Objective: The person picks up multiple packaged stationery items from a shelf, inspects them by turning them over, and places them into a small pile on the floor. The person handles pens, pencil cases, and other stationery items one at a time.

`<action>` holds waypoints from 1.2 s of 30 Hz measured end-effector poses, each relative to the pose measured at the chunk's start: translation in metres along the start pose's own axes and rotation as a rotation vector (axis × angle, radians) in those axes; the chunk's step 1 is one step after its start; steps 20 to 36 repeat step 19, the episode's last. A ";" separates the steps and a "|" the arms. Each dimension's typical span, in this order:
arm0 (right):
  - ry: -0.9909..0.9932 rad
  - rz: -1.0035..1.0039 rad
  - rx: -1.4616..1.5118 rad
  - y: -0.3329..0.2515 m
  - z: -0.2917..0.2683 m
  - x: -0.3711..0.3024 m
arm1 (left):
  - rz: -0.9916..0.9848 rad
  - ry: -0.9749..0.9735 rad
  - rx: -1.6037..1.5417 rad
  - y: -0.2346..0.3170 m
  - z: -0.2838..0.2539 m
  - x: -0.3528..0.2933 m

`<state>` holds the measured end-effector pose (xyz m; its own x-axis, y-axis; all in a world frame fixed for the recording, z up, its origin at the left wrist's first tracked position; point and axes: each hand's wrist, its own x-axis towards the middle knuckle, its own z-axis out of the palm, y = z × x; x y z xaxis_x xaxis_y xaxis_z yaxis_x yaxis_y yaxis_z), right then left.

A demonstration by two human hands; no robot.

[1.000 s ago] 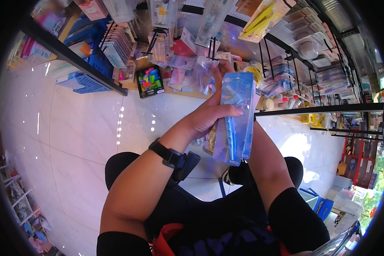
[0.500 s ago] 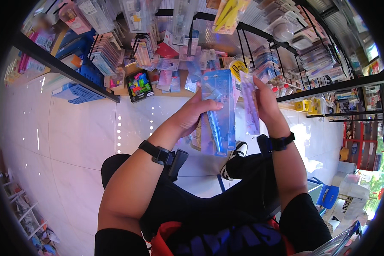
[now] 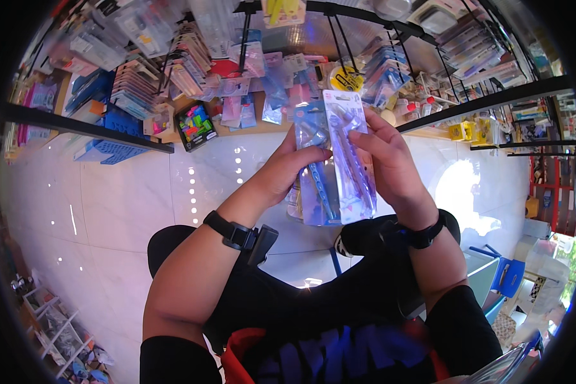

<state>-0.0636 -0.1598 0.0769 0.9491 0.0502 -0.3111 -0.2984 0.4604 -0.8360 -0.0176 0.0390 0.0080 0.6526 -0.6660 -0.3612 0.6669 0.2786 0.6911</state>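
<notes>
My left hand holds a blue blister pack, thumb across its front. A long, light-blue, pen-like tool with a wider head shows through the clear plastic; its exact kind I cannot make out. Beige and other packaging edges peek out behind it on the left. In my right hand is a purple blister pack with a similar slim purple tool inside. Its left edge overlaps the blue pack's right side. My right thumb and fingers grip its right edge. Both packs are nearly upright.
Black rack bars with hooks carry hanging packs ahead. On the wooden bottom shelf stand a black box of colourful small pieces, a yellow round-labelled pack and blue baskets. A blue folding chair is at the right.
The purple pack has turned from edge-on to face-up and moved left, over the blue pack's right side. My right hand came inward with it. The view has shifted slightly.
</notes>
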 end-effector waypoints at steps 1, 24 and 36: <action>0.017 -0.029 -0.018 0.002 0.000 0.001 | -0.003 -0.008 -0.009 -0.001 0.002 0.004; 0.196 -0.285 -0.109 0.013 -0.035 0.006 | 0.040 -0.004 -0.192 -0.002 0.055 0.047; 0.196 -0.285 -0.109 0.013 -0.035 0.006 | 0.040 -0.004 -0.192 -0.002 0.055 0.047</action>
